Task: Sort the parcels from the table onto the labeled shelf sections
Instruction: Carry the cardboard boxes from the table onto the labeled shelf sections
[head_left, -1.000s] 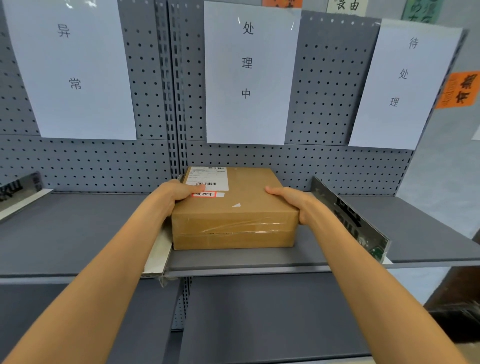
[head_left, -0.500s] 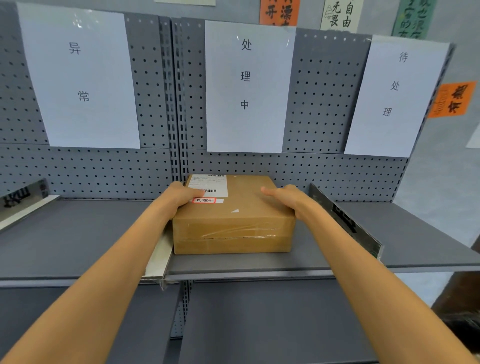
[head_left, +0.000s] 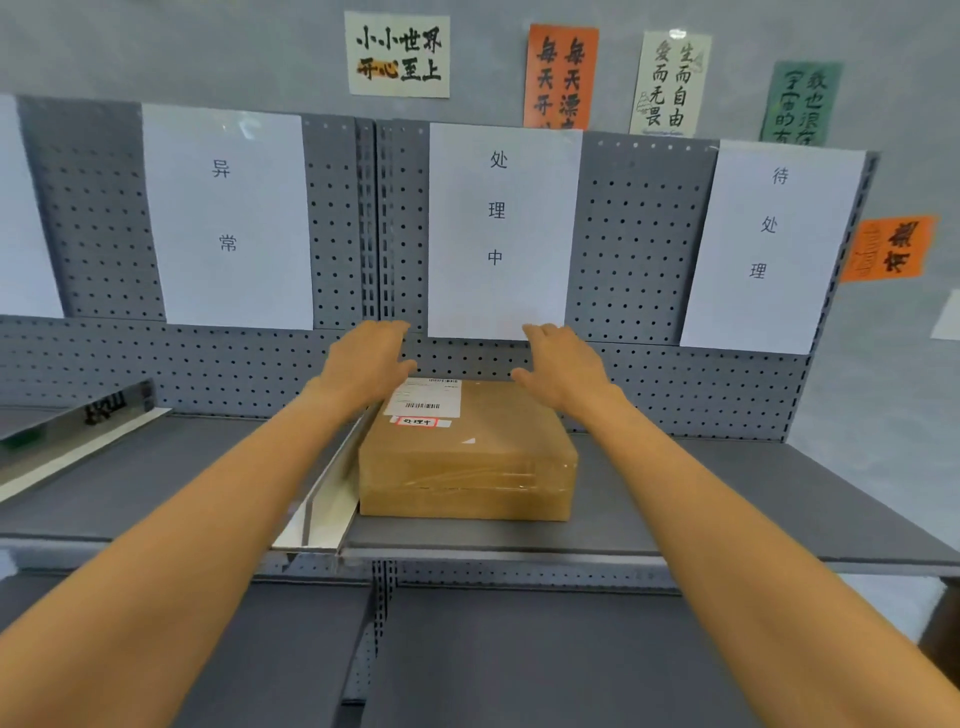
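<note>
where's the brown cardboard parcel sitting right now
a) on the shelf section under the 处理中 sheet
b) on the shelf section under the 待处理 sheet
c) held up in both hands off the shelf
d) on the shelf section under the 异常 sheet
a: the brown cardboard parcel rests on the grey metal shelf below the white paper sheet reading 处理中, just right of the metal divider; the left hand and right hand are open above it, holding nothing.

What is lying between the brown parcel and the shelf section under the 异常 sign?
In the head view, a shiny metal divider stands between the parcel and that left section, close beside the parcel's left side.
</note>
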